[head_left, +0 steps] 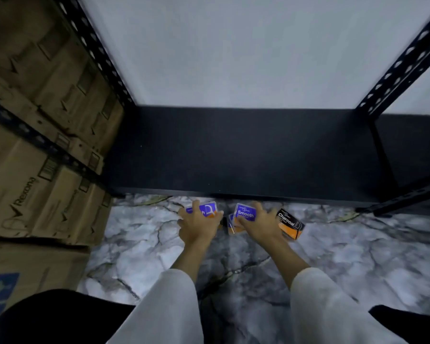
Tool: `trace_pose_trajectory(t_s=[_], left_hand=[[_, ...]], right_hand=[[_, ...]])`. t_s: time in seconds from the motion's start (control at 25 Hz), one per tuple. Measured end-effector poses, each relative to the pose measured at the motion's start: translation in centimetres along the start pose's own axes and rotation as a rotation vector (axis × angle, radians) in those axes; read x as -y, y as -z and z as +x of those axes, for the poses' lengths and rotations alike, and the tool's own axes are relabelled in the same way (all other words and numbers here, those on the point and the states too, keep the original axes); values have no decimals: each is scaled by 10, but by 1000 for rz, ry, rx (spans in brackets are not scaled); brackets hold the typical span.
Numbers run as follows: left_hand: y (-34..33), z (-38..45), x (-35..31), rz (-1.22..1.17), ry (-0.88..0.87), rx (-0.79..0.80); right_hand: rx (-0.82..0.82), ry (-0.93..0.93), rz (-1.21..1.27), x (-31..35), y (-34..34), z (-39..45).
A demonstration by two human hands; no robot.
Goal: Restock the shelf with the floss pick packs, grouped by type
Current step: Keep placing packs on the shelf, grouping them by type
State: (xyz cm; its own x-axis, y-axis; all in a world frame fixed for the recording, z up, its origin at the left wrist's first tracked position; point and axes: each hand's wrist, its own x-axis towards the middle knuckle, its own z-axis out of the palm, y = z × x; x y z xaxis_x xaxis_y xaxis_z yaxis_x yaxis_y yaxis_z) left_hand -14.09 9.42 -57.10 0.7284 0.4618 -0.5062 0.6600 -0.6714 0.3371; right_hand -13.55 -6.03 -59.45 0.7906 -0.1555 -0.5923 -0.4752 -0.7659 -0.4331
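Low over the marble floor [159, 244], the left hand [199, 224] grips one purple Smooth pack [209, 209] and the right hand [261, 223] another [245, 212], the Charcoal pack [289, 223] just right; best set both Smooth together on the bare black shelf [233, 155] beyond, Charcoal apart.

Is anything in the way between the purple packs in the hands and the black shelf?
Nothing visible is. The left hand and right hand each hold a purple Smooth pack just in front of the black shelf, whose visible surface is bare.
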Motion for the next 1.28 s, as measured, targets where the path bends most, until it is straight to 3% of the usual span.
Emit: trace_pose_trajectory(t_s=[0.2,0.44,0.76,1.28], left_hand=[[3,8,10,-35,-22,-74],[24,7,24,-32,-50,-113],[91,-53,-10,-87,-191,-221],[274,-189,-54,-417,-594,-664]], right_hand=[[-103,-120,4,19,-24,3],[-132,-102,6,23,-13,-10],[-344,79,94,55,59,-73],[-711,609,304,153,203,-250]])
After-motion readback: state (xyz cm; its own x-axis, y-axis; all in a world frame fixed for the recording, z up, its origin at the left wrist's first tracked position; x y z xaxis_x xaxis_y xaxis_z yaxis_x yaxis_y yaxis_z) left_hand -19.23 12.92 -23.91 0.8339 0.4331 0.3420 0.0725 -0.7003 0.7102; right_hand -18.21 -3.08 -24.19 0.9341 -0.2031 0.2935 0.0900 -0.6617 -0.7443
